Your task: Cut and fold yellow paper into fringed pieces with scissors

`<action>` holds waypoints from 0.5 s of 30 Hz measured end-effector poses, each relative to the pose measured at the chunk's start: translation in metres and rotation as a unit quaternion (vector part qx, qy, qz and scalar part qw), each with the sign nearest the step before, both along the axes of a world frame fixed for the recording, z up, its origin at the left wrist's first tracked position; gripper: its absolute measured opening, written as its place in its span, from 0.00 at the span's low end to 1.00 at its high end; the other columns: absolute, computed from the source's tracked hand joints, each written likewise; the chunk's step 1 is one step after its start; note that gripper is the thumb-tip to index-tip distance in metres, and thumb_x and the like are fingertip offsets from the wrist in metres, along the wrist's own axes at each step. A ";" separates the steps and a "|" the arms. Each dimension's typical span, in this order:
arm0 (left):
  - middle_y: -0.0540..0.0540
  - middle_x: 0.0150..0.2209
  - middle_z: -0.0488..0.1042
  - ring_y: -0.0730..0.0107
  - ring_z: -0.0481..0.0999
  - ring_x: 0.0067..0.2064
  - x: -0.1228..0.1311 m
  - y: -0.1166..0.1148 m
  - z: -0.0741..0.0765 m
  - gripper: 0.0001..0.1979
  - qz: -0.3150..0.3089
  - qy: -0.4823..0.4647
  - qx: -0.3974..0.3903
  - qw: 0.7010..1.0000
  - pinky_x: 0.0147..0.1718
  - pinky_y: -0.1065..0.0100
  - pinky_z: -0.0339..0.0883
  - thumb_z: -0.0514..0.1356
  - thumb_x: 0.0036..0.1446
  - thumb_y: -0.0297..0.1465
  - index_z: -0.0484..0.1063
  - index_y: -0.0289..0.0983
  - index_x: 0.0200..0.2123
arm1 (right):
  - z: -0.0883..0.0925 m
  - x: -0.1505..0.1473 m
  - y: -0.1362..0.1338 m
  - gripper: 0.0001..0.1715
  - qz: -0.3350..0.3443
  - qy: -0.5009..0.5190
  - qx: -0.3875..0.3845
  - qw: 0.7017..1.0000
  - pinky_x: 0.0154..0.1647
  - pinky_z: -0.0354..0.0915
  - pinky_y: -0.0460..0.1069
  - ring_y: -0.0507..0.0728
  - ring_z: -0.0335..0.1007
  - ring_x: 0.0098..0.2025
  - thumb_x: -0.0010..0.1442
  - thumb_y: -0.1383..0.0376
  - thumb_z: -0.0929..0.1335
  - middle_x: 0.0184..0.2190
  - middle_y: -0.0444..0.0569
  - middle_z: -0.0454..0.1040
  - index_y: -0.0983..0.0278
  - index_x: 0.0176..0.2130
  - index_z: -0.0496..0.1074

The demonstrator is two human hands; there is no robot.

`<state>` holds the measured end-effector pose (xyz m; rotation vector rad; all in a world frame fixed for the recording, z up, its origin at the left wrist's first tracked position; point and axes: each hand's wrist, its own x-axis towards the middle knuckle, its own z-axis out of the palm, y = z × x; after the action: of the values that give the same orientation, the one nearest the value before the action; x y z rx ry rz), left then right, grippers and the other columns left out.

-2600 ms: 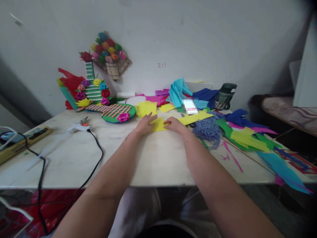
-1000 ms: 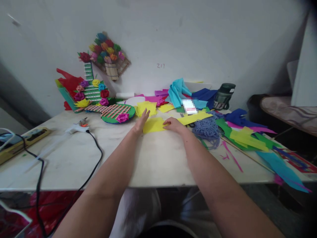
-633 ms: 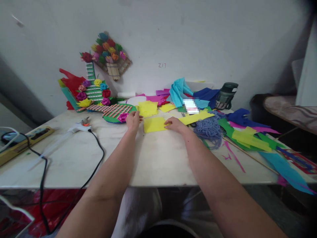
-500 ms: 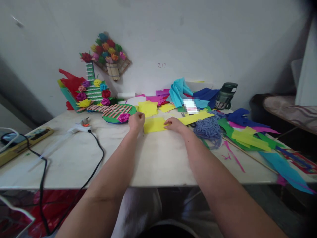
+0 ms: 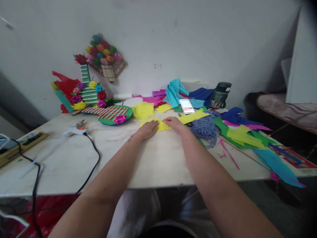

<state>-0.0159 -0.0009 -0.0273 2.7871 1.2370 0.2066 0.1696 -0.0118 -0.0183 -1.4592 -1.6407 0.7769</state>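
Note:
A strip of yellow crepe paper (image 5: 161,125) lies on the table before me, running right under my right hand toward a longer yellow length (image 5: 194,116). My left hand (image 5: 148,129) rests flat on the strip's left part, fingers stretched out. Thumb and fingers of my right hand (image 5: 174,123) are closed on the strip; part of it is hidden beneath the hand. Just behind stands a pile of yellow paper pieces (image 5: 144,109). Left of it lies a green guitar-shaped craft (image 5: 116,114) with pink sticks and a magenta paper flower.
Blue-grey yarn (image 5: 205,129) lies tangled right of my right hand. Beyond are a dark green bottle (image 5: 220,96) and a light-blue crepe sheet (image 5: 176,92). A thin stick (image 5: 244,153) crosses the right side. At left are a glue gun (image 5: 75,130), its black cable and a power strip (image 5: 24,142).
My left hand has moved right from the strip's left end and flattened from a pinch onto the paper. My right hand stays on the strip. The view has shifted slightly.

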 end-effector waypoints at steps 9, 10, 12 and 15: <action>0.48 0.62 0.46 0.67 0.43 0.62 -0.001 0.001 0.001 0.27 -0.008 0.015 -0.003 1.000 0.57 0.60 0.40 0.34 0.59 0.42 0.50 0.42 0.59 | -0.006 -0.002 0.004 0.14 -0.009 -0.016 0.011 1.000 0.31 0.62 0.44 0.50 0.66 0.28 0.47 0.69 0.67 0.29 0.48 0.73 0.69 0.36 0.74; 0.48 0.62 0.46 0.67 0.43 0.62 -0.001 0.001 0.001 0.27 -0.008 0.015 -0.003 1.000 0.57 0.60 0.40 0.34 0.59 0.42 0.51 0.42 0.59 | -0.007 -0.003 0.004 0.14 -0.012 -0.032 0.019 0.999 0.32 0.62 0.45 0.50 0.66 0.29 0.47 0.68 0.67 0.29 0.48 0.73 0.68 0.36 0.74; 0.48 0.62 0.46 0.67 0.44 0.62 0.000 0.001 0.001 0.27 -0.009 0.015 -0.001 1.000 0.57 0.60 0.40 0.34 0.59 0.41 0.51 0.42 0.59 | -0.007 -0.004 0.005 0.11 -0.025 -0.081 0.051 0.995 0.34 0.63 0.45 0.51 0.66 0.31 0.47 0.69 0.67 0.32 0.50 0.73 0.68 0.34 0.75; 0.47 0.61 0.48 0.66 0.45 0.62 0.001 0.002 0.000 0.27 -0.009 0.006 0.003 1.000 0.57 0.60 0.40 0.35 0.59 0.41 0.53 0.40 0.58 | -0.007 -0.008 0.008 0.10 -0.031 -0.165 0.119 0.979 0.41 0.62 0.47 0.53 0.67 0.37 0.50 0.70 0.65 0.37 0.51 0.72 0.66 0.33 0.75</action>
<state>-0.0149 0.0006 -0.0268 2.8068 1.2150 0.1926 0.1615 -0.0043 -0.0249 -1.5145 -1.8496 0.3000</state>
